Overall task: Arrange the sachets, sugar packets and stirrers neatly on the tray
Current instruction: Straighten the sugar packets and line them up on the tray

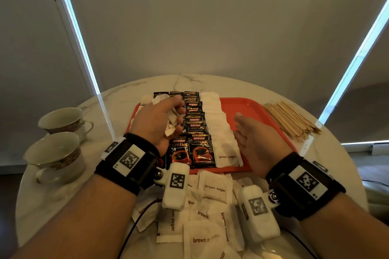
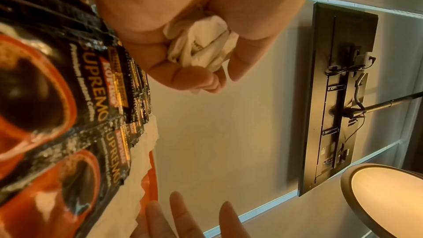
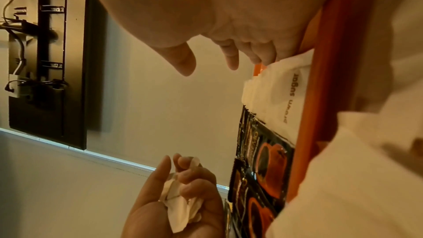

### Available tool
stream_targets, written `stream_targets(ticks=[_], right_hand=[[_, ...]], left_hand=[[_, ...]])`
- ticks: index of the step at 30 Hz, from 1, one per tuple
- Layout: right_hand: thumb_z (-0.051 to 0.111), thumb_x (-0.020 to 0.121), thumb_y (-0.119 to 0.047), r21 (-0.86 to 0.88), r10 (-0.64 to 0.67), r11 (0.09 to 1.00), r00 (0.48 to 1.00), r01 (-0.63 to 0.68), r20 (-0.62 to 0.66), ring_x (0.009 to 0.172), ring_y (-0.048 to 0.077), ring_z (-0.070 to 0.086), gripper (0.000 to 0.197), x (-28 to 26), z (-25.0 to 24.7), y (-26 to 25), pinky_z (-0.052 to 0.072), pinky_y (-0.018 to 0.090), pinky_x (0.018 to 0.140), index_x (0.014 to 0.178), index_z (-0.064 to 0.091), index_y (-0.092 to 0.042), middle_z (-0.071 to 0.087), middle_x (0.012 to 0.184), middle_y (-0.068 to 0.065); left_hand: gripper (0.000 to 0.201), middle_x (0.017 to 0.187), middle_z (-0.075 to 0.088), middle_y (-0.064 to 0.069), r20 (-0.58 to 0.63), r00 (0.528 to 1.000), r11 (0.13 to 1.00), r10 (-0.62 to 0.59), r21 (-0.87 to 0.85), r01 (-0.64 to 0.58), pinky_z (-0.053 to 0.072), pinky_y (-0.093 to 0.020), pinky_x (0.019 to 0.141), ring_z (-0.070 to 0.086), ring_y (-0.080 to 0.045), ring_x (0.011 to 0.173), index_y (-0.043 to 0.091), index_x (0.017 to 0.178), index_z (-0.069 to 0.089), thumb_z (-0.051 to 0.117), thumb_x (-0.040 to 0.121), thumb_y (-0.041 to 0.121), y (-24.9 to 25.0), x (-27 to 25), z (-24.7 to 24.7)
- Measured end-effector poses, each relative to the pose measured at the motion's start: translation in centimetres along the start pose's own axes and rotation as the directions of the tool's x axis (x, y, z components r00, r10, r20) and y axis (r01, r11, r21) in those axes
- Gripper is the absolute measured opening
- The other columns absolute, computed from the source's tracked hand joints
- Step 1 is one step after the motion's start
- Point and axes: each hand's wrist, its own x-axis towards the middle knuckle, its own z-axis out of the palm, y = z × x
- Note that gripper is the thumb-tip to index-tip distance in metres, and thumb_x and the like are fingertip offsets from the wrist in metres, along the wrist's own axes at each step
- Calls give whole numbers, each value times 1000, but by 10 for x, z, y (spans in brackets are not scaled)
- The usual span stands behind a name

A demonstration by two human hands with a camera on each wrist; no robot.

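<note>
A red tray (image 1: 250,105) on the marble table carries rows of black coffee sachets (image 1: 195,130) and a row of white brown sugar packets (image 1: 221,130). My left hand (image 1: 162,120) hovers over the sachets and grips a bunch of white sugar packets (image 2: 201,42), which also show in the right wrist view (image 3: 181,207). My right hand (image 1: 252,134) is held with straight fingers, edge down beside the sugar row, and holds nothing. Loose sugar packets (image 1: 210,216) lie heaped at the table's near edge. Wooden stirrers (image 1: 288,120) lie piled right of the tray.
Two teacups (image 1: 61,120) (image 1: 54,153) stand at the table's left side. The right part of the tray floor is bare red. Blinds and lit window strips stand behind the round table (image 1: 117,99). A lamp shade (image 2: 389,196) shows in the left wrist view.
</note>
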Motion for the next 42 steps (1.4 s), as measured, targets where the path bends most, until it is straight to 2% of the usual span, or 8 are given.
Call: stream_targets(ticks=[2,6,9,17,27,33,38,42], right_hand=[[53,103,-35,18,3,1000,1000,-3,19,125,7,49,52,-1,1,-1,46,18,69,152,42,-19,48,152,-6],[57,100,-40,10,-21,1000,1000,22,-11,148,20,34,61,12,-3,-4,33,38,113,155,38,-19,36,162,2],[59,98,-42,12,-24,1000,999,24,-30,149,24,32,67,29,-2,-13,28,44,119,157,34,-20,33,163,4],[52,103,-42,17,42,999,998,-43,55,148,25,34,67,51,7,-18,33,40,109,159,28,-16,31,164,8],[49,104,-43,32,66,997,998,-66,26,153,30,24,68,84,7,-38,23,47,122,159,25,-13,22,167,12],[45,105,-43,11,116,993,990,-117,84,146,29,36,61,90,12,-40,34,38,95,154,33,-8,32,163,14],[49,103,-46,38,114,992,992,-116,62,149,30,32,67,111,9,-49,29,44,116,156,31,-9,28,164,16],[48,103,-46,58,127,990,990,-130,54,144,33,38,64,126,15,-61,39,43,99,155,34,-12,30,162,17]], left_hand=[[13,71,65,-2,-2,1000,1000,-4,-4,4,43,-21,44,54,-11,53,11,92,68,68,97,24,0,0,0],[13,71,64,-2,-4,1000,1000,-12,-13,12,43,-21,45,54,-10,54,11,93,67,67,98,24,1,1,0],[14,72,64,-2,-12,1000,1000,-11,-17,11,43,-21,45,54,-11,54,11,94,67,67,98,25,1,2,-1],[11,72,64,-2,-68,997,1000,-20,-24,19,44,-22,45,55,-11,54,12,101,65,67,97,22,0,4,-3],[11,74,64,-3,-73,997,999,-38,-38,36,45,-23,46,56,-11,56,13,102,64,68,96,22,-1,7,-5],[10,71,63,-2,-85,995,998,-46,-57,42,45,-22,47,55,-11,54,14,92,64,65,99,21,4,5,-3],[6,73,65,-3,-93,995,996,-45,-76,38,46,-24,47,56,-13,56,13,97,63,65,97,18,5,7,-3],[14,82,63,-10,-75,997,991,-25,-135,15,47,-28,49,57,-16,58,6,105,59,54,92,6,4,8,-4]])
